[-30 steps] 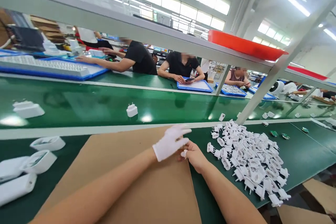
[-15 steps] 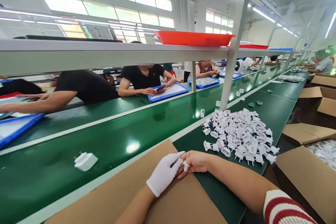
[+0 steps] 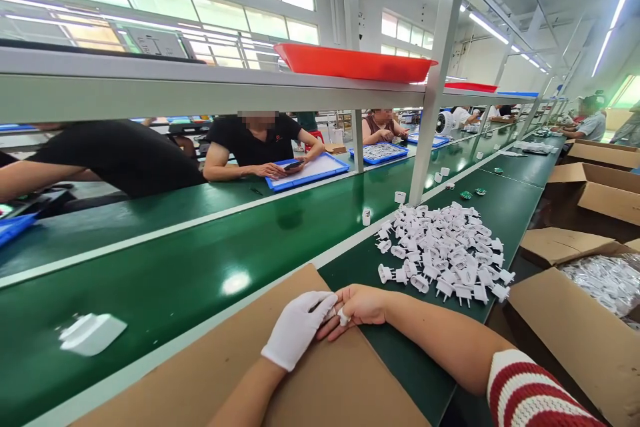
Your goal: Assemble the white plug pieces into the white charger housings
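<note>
My left hand point(image 3: 296, 330), in a white glove, meets my bare right hand point(image 3: 357, 307) above a cardboard sheet point(image 3: 220, 377). The left fingers are closed against the right fingertips. My right hand is bent in toward the glove, with a white wrap point(image 3: 343, 317) on one digit. Something small and white seems to sit between the fingers, but they hide what it is. Just beyond my right forearm lies a heap of white plug housings point(image 3: 445, 247) with pins, on the green bench.
A white charger-like block point(image 3: 93, 333) lies on the green belt point(image 3: 210, 280) at left. A metal post point(image 3: 434, 93) rises behind the heap, supporting a shelf with a red tray point(image 3: 355, 65). Open cartons point(image 3: 575, 333) stand at right. Co-workers point(image 3: 255, 147) sit opposite with blue trays point(image 3: 310, 172).
The whole view has shifted a little, so most things appear further left. The white block on the belt has slid left and nearer. My hands stay together in much the same pose.
</note>
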### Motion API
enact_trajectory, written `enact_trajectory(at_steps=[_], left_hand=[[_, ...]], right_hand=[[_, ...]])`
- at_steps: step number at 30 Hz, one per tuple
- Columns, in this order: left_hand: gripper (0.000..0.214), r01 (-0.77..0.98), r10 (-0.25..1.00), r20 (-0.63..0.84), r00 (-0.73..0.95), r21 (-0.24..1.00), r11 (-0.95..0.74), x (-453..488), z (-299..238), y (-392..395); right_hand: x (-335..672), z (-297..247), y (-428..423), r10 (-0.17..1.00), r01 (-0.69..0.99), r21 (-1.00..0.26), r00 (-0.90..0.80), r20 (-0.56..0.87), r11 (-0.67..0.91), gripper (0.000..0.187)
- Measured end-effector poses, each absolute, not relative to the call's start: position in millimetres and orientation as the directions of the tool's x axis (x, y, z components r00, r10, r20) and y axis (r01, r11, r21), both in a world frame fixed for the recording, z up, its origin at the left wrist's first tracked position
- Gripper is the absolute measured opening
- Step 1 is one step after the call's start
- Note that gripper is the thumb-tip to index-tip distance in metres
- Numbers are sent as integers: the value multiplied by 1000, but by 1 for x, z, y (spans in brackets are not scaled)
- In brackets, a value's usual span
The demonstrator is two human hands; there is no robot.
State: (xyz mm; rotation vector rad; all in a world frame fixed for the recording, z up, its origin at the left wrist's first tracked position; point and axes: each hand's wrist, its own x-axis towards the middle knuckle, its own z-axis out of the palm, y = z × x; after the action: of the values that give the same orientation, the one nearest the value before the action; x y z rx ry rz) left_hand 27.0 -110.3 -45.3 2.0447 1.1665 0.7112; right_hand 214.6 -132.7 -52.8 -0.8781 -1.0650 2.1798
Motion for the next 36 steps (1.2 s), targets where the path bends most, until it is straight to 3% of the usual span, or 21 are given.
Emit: enact_trajectory(at_steps=[8,12,17,28,36], left_hand=[[42,546,904,143,403,755,-363,26,-51,-106],[42,676,892,192,409,593,-437,20,-54,-100],[28,769,855,221,470,372,-519,8,-62,-93],[37,626,965,171,196,736,-258,16,-67,-90],[31,695,971,81,224,685,-218,23,-54,-99]], right_hand=[[215,-48,-133,706,-154,-837,-627,-329,-526,59],[214,-45,-136,714,-134,-855,-623,-320,-500,60],[213,-48,-136,717,-108,-869,-618,-322,-483,60],[211,-47,-138,725,-104,-863,-598,-342,-494,56],[212,-48,-137,732,-89,-881,-598,-326,-465,55]])
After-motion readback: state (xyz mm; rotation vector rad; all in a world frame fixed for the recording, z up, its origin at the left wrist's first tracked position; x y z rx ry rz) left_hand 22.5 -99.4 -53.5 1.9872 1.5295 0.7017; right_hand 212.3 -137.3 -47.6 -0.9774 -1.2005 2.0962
